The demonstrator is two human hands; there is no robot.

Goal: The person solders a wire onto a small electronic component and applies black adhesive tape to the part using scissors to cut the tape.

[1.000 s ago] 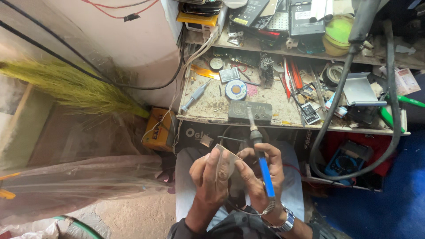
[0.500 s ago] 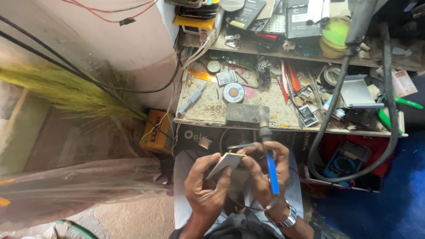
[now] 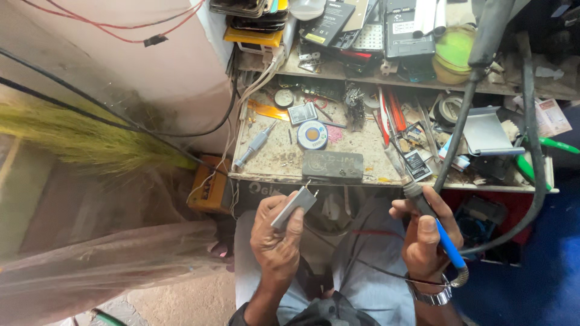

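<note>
Both of my hands are busy over my lap, just below the front edge of the cluttered wooden workbench [image 3: 272,158]. My left hand [image 3: 277,238] has its fingers curled shut around a small flat grey battery pack [image 3: 294,206], pinching it by the lower end and tilting it so the short bare leads at its top corner point up toward the bench, which I judge keeps those leads clear of my skin. My right hand [image 3: 423,238] is wrapped closed on a soldering iron [image 3: 432,220], gripped on its blue plastic handle like a pen, with the dull metal tip angled up and left, well apart from the pack; its dark cord loops off at my wrist. On the scuffed, dusty benchtop sit a flat dark rectangular block [image 3: 333,165] just ahead of the pack, a round solder wire reel [image 3: 312,134] and a grey screwdriver [image 3: 254,145].
</note>
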